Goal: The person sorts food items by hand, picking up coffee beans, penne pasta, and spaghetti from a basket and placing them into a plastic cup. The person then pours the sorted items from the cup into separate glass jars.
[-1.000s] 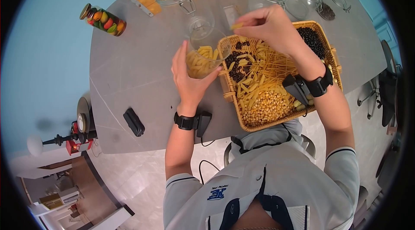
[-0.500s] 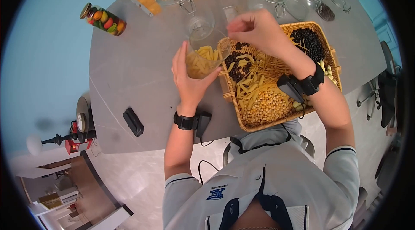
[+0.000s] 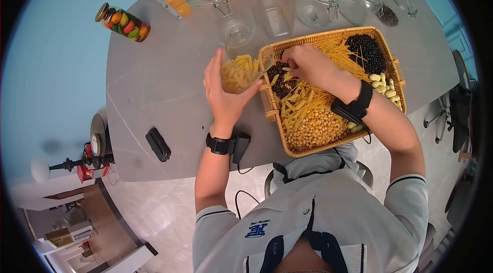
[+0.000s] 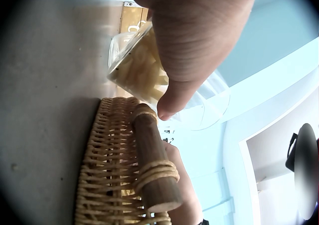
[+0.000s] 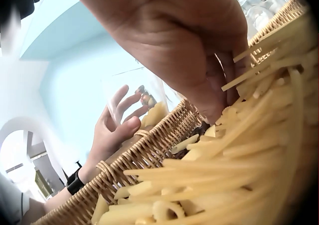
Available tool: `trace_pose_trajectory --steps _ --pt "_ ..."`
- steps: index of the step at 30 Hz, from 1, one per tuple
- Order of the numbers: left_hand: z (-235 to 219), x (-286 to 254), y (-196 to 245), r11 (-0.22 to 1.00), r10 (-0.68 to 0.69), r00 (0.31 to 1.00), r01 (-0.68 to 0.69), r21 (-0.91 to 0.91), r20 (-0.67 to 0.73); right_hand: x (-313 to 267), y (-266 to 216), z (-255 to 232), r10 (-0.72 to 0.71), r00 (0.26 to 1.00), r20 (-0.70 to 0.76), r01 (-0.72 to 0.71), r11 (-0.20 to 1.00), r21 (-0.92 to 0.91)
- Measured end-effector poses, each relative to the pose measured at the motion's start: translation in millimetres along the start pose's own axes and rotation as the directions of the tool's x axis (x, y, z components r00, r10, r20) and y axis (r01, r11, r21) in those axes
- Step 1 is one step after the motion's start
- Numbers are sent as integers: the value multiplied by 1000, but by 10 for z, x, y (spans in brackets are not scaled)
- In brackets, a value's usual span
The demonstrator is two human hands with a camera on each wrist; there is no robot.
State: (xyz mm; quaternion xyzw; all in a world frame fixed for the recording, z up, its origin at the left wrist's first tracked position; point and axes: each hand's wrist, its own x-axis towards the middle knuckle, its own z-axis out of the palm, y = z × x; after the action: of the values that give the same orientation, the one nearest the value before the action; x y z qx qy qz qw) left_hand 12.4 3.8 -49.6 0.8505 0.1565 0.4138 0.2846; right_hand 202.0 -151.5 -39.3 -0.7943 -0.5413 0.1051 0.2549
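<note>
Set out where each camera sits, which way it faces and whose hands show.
Head: worn on the head, facing forward and down at the grey table and tan wicker basket; both hands, forearms and shirt show.
Left wrist: looks past the left hand at the clear jar of yellow pasta; part of the right hand shows.
Right wrist: looks past the right hand into the basket; left hand beyond.
Both wrist views share basket, jar and hands.

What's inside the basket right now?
The basket holds corn, penne, spaghetti, black beans, peanuts and dark brown bits. The right hand and forearm hide part of it. What lies under the top layer can't be seen.
</note>
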Motion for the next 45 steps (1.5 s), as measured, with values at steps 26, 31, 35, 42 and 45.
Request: trace_pose_trajectory --steps 26,31,35,42,45 --pt "4 3 2 1000 0 1000 0 9 5 -45 -43 11 -207 973 102 218 969 -112" --pt "9 3 3 1000 6 1000 -6 2 -2 -62 -109 -40 -149 970 192 171 980 -104" --pt "9 7 15 1000 4 1000 -4 -1 -2 -76 -59 2 -171 968 182 190 977 -95" --pt "11 2 0 1000 6 1000 -6 -2 4 -55 -52 13 -156 975 156 165 985 -42" --pt "8 2 1 1000 5 1000 -5 4 3 -54 8 57 -198 979 38 199 980 -8"
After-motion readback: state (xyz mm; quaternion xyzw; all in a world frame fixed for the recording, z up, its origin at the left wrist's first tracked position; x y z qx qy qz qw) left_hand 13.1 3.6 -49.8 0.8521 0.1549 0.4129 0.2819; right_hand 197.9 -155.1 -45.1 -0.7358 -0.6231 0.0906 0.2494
